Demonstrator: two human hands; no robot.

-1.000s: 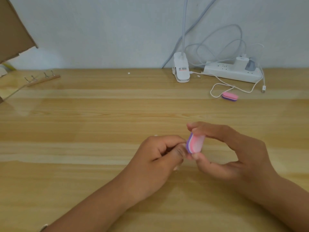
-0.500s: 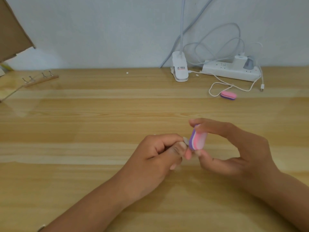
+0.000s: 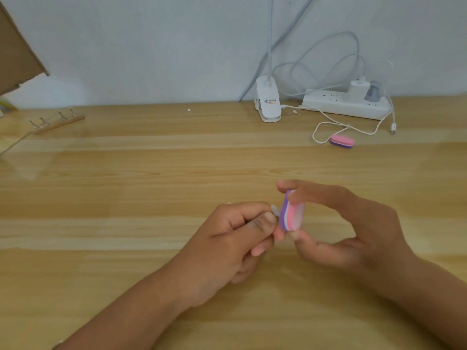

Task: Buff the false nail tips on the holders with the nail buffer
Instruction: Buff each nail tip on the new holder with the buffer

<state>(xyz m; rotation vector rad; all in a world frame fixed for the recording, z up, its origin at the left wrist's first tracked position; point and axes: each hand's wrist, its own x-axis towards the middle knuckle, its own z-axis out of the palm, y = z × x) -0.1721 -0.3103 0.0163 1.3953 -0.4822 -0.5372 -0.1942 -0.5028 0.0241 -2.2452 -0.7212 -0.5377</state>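
My left hand (image 3: 227,246) pinches a small clear false nail tip (image 3: 351,210) between thumb and forefinger, just above the wooden table (image 3: 126,198). My right hand (image 3: 353,231) grips a pink, white and purple nail buffer (image 3: 293,217) on edge between forefinger and thumb. The buffer's purple face lies against the nail tip. The holder under the tip is hidden inside my left fist. A wooden strip with several metal clips (image 3: 56,121) lies at the far left.
A second pink and purple buffer (image 3: 342,141) lies at the back right beside a white cable loop (image 3: 326,132). Behind it are a white power strip (image 3: 346,104) with plugs and a white clip lamp base (image 3: 268,103). Brown cardboard (image 3: 15,56) hangs at the top left.
The buffer in my right hand has slid up and a little to the right along the nail tip. My left hand has barely moved.
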